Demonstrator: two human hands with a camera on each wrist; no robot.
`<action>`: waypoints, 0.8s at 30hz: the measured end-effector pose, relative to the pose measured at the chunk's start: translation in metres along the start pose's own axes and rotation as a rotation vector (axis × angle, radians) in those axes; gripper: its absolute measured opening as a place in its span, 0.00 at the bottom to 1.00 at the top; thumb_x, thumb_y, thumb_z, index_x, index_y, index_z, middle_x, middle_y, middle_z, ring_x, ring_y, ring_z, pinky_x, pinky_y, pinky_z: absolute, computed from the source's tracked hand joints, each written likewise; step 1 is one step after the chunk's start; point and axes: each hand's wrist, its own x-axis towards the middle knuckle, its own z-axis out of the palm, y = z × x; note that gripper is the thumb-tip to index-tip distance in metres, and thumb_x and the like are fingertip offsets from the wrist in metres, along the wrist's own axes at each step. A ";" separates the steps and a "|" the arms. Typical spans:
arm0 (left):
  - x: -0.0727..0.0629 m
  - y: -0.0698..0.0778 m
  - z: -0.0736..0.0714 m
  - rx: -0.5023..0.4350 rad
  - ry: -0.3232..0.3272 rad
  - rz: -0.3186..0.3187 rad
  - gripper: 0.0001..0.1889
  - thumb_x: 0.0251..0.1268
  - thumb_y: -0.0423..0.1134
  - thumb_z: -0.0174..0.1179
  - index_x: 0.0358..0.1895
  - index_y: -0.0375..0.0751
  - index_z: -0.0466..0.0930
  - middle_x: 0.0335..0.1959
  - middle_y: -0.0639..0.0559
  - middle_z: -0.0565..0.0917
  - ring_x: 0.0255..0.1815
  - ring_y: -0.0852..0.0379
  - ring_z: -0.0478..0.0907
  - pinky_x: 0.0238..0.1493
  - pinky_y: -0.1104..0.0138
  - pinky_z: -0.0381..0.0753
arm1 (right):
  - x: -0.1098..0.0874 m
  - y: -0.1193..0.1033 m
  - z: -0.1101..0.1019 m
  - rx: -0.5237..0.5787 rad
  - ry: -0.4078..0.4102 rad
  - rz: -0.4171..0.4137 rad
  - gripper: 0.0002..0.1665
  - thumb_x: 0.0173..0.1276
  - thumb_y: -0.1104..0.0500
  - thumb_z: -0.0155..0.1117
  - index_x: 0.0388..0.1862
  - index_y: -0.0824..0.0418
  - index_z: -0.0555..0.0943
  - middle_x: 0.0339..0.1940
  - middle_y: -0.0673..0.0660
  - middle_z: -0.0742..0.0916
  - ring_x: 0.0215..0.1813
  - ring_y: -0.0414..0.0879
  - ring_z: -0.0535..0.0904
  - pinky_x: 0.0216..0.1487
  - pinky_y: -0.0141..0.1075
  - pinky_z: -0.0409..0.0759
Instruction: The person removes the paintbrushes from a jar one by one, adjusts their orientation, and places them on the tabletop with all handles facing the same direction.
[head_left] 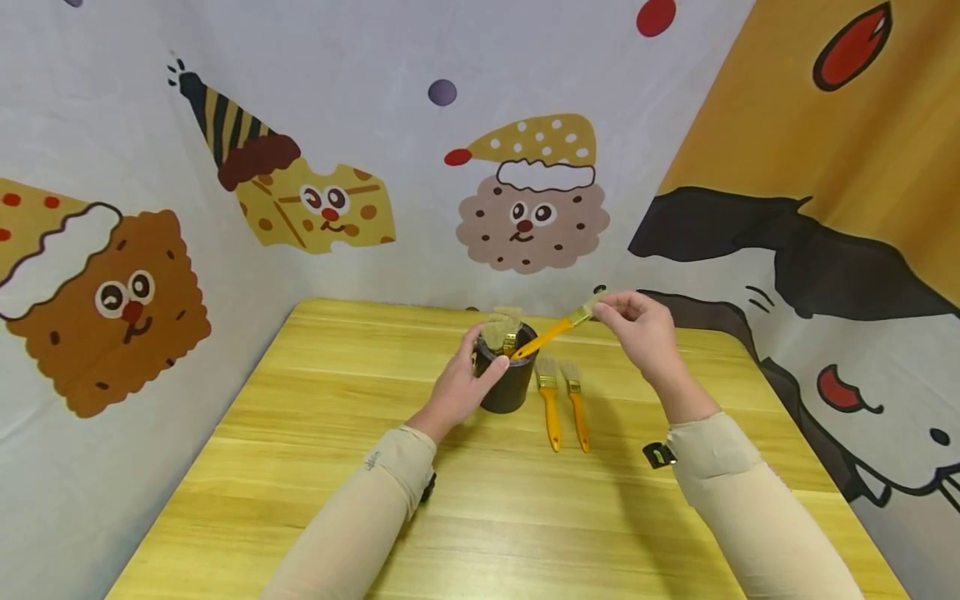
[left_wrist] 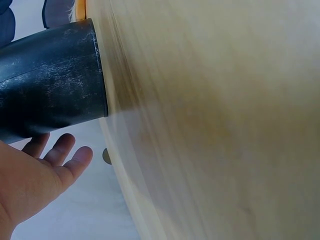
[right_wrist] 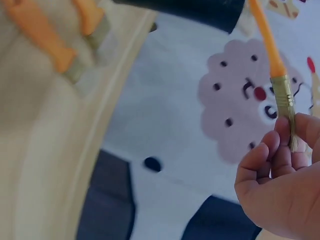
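A black cylindrical cup (head_left: 504, 393) stands upright on the table, with brush bristles (head_left: 498, 332) showing above its rim. My left hand (head_left: 459, 385) holds the cup near the top, thumb at the near rim; in the left wrist view several fingers (left_wrist: 64, 150) curve beside the dark wall (left_wrist: 55, 75). Between thumb and fingers, my right hand (head_left: 647, 335) pinches a paintbrush (head_left: 553, 335) by its bristle end. Its orange handle (right_wrist: 267, 42) slants down, the tip at the cup's mouth. How far the tip reaches inside cannot be told.
Two more paintbrushes lie right of the cup, a wider one (head_left: 551, 408) and a narrower one (head_left: 577, 410), bristles pointing away. The wooden table (head_left: 315, 417) ends at a cartoon-printed cloth (head_left: 420, 208) behind it.
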 end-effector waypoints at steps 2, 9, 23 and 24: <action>0.000 0.000 0.001 0.006 0.003 -0.002 0.41 0.77 0.73 0.51 0.86 0.78 0.43 0.88 0.45 0.58 0.74 0.30 0.75 0.67 0.34 0.76 | -0.003 0.012 -0.010 0.046 -0.013 0.056 0.25 0.77 0.42 0.70 0.56 0.62 0.85 0.36 0.36 0.87 0.41 0.37 0.78 0.40 0.27 0.78; 0.001 -0.003 0.003 0.023 0.004 0.004 0.42 0.76 0.75 0.49 0.85 0.81 0.41 0.89 0.46 0.57 0.75 0.32 0.74 0.70 0.34 0.75 | -0.014 0.058 -0.039 0.124 0.004 0.199 0.25 0.81 0.43 0.65 0.61 0.61 0.82 0.38 0.31 0.86 0.44 0.33 0.80 0.44 0.24 0.80; 0.002 -0.003 0.005 0.022 0.012 0.000 0.40 0.78 0.71 0.52 0.85 0.82 0.42 0.87 0.43 0.60 0.82 0.33 0.66 0.74 0.32 0.70 | -0.070 0.104 -0.028 0.034 -0.265 0.435 0.53 0.85 0.37 0.52 0.90 0.66 0.45 0.88 0.73 0.56 0.83 0.73 0.62 0.81 0.64 0.65; 0.003 -0.003 0.005 0.020 0.011 -0.001 0.41 0.77 0.72 0.52 0.85 0.82 0.42 0.88 0.43 0.60 0.82 0.33 0.66 0.74 0.32 0.70 | -0.074 0.105 -0.025 0.017 -0.300 0.436 0.54 0.85 0.37 0.53 0.89 0.67 0.44 0.88 0.73 0.55 0.83 0.73 0.63 0.80 0.63 0.67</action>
